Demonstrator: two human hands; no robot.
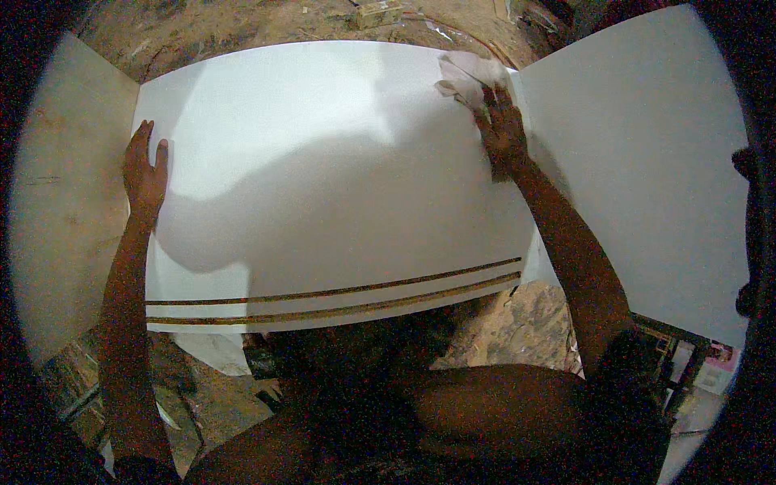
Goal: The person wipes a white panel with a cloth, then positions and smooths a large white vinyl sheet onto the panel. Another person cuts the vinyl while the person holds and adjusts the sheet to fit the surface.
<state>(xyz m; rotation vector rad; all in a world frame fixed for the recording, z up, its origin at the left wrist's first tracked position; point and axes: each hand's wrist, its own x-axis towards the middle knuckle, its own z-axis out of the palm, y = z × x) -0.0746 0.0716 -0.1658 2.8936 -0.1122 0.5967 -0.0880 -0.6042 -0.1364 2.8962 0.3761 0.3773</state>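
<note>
A white panel [323,186] spans the middle of the head view, with two dark gold-brown grooves [339,307] running along its near edge. At its left edge rests my left hand [146,176], thumb and fingers apart, with nothing in it. Near the panel's far right corner my right hand [503,133] presses a crumpled pale cloth [473,74] against the surface. Its fingers lie over the near side of the cloth, and how firmly they grip it is partly hidden. Shadows from my arms and head cover much of the panel.
An upright board [73,202] stands along the left side. Another pale board [638,153] rises on the right. Beyond the panel is rough brown ground [242,32] with a small block [378,14]. Bits of scrap lie at lower left, and my knees are beneath the near edge.
</note>
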